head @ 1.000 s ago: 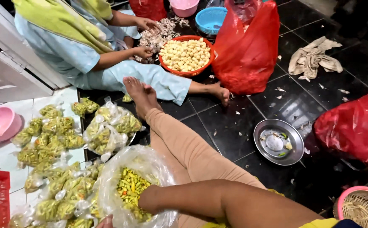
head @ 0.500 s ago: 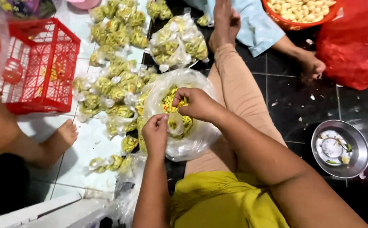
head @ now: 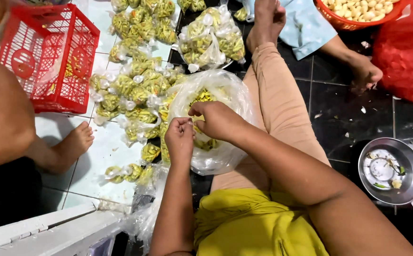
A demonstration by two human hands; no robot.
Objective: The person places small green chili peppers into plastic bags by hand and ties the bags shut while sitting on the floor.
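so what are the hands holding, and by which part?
Both hands, left and right, pinch the top rim of the big clear bag of yellow-green bits; the exact hold on the film is hard to make out.

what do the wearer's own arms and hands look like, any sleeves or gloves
Both arms are bare to the frame's bottom edge, no sleeves showing. The left hand and right hand wear no gloves; no rings, watch or bracelets are visible.

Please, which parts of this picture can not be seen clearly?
Head view only:
- What the left hand and right hand pinch: hidden by the fingers.
- Big bag contents: blurred by plastic and covered by hands.
- Orange basket: cut by the top edge.
- Metal bowl scraps: too small.
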